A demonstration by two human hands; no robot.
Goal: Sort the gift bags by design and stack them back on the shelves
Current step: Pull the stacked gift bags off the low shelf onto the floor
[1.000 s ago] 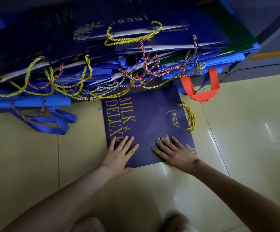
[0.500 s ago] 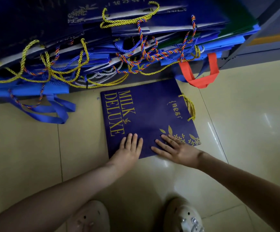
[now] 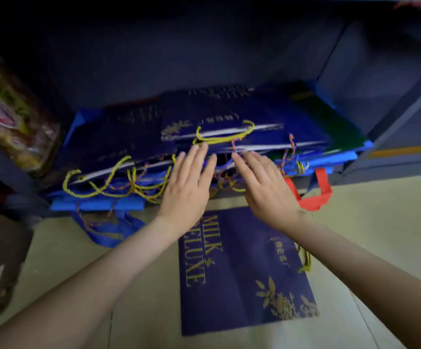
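Hovering side by side, the left hand (image 3: 189, 190) and right hand (image 3: 266, 191) are both flat and wide open, palms down, fingers straight and slightly fanned; neither holds anything; their fingertips lie over the front edge of the pile (image 3: 139, 132), and the blur hides whether they touch it. The pile is made of flat gift bags, mostly navy and bright blue, stacked on the low shelf (image 3: 396, 161) just beyond the fingers; the top one is navy with gold print, and its yellow loop (image 3: 225, 137) sits just past the left hand's fingertips; twisted cords (image 3: 291, 147) of several colours hang by the right hand's fingers. Left of the left hand, yellow cords (image 3: 118, 183) sprawl from the pile, with blue straps (image 3: 108, 233) drooping below them; just right of the right wrist hangs a red handle (image 3: 315, 197). Beneath both wrists and between the forearms, one navy bag (image 3: 244, 278) lies flat on the floor (image 3: 385, 238), touched by neither hand, its far end hidden under them; it reads MILK DELUXE in gold, with gold leaves at its near right corner and a yellow cord on its right edge.
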